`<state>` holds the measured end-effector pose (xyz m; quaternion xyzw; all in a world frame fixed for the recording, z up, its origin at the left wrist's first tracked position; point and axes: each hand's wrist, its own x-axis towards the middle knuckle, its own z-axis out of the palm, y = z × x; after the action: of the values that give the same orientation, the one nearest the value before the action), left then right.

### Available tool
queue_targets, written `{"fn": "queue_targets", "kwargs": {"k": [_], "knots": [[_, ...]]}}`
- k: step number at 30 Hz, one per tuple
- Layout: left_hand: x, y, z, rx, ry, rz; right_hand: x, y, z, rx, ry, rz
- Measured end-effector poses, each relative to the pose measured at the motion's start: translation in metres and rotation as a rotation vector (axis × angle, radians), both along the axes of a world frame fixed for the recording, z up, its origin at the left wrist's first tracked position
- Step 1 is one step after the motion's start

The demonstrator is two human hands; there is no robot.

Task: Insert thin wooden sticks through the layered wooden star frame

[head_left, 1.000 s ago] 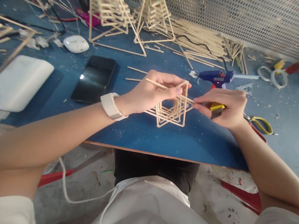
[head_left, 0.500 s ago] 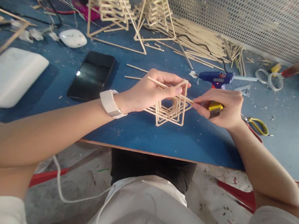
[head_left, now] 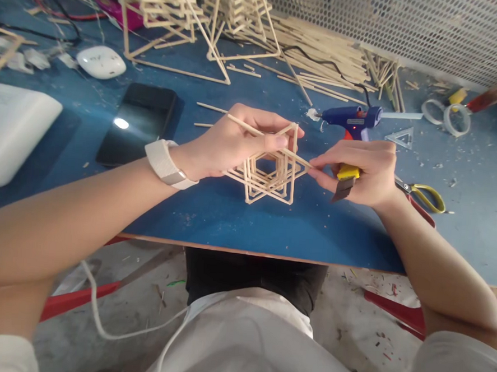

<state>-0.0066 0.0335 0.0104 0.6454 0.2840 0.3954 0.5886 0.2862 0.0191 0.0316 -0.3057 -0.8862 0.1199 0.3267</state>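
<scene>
My left hand is closed on a star-shaped frame of thin wooden sticks, built of several nested, stacked triangles. Its thumb presses a long wooden stick that lies slantwise across the top of the frame. At the frame's right point, the thumb and fingertips of my right hand pinch that stick's end. Tucked in the same hand is a yellow tool with a dark flat blade, partly hidden by the fingers. Two more sticks poke out behind my left hand; where they end is hidden.
A blue glue gun with a lit red light lies behind my right hand, and yellow-handled scissors lie to its right. A phone rests at left. Farther back are stick structures and piled loose sticks.
The view has shifted slightly, so the table things sit further left. Both hands keep their hold, and more of the dark blade shows beneath my right hand.
</scene>
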Motion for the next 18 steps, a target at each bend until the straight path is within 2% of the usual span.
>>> {"fn": "queue_targets", "kwargs": {"k": [5,10,18], "knots": [[0.001,-0.006,0.008,-0.071,0.003,0.014,0.003,0.005,-0.003,0.021,0.018,0.067],[0.002,-0.008,0.011,-0.068,0.013,0.032,0.006,0.009,-0.005,0.083,0.067,0.136],[0.002,-0.007,0.008,-0.053,0.017,0.04,0.01,0.007,-0.003,0.043,0.011,0.102]]}}
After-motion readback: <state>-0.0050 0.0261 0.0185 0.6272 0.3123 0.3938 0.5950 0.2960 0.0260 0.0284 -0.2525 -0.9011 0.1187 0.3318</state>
